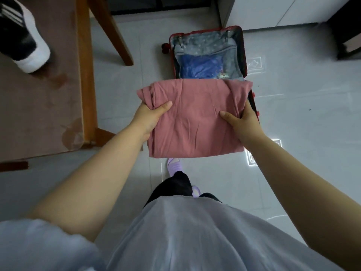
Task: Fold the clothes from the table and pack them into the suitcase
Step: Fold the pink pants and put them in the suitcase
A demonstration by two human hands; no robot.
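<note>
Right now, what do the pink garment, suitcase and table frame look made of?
Pink garment: soft matte knit, probably cotton; it creases and drapes. Suitcase: red rigid-looking shell, likely plastic, grey patterned fabric lining. Table frame: glossy brown wood, seemingly varnished.

The table [39, 114] bears a black-and-white garment [21, 36]; the floor [302, 114] bears the open suitcase [205, 41].

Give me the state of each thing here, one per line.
Pink garment: folded, held in the air over the floor.
Left grip: holds its left edge.
Right grip: holds its right edge.
Suitcase: open on the floor.
Blue garment: lying inside the suitcase.
Black-and-white garment: bunched on the table.
</note>
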